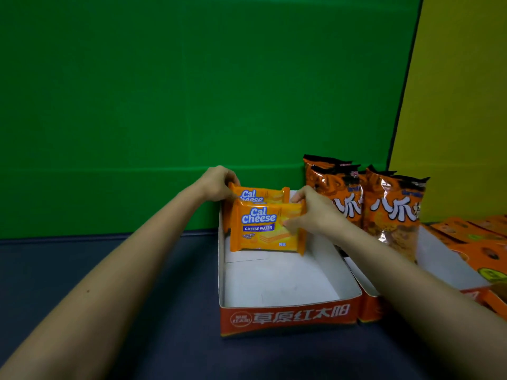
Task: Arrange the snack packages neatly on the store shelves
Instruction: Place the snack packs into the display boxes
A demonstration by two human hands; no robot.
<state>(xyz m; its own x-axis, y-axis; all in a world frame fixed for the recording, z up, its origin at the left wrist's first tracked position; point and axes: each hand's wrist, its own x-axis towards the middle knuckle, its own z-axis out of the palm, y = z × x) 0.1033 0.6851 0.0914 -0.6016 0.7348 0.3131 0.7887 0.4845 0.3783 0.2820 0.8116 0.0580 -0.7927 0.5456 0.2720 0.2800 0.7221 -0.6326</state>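
early going: the red-fronted tray [288,316] on the shelf is mostly unfilled

orange bags [395,212] beside it look already placed; here only the rear wafer pack [260,194] and front wafer pack [260,229] stand at the far end, the left hand [219,185] pinching the rear one's corner, the right hand [310,212] gripping the front one's edge.

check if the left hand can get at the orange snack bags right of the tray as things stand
Probably not directly. The left hand grips the back Cal Cheese pack, and the right hand, holding the front pack, lies across the way to the orange snack bags.
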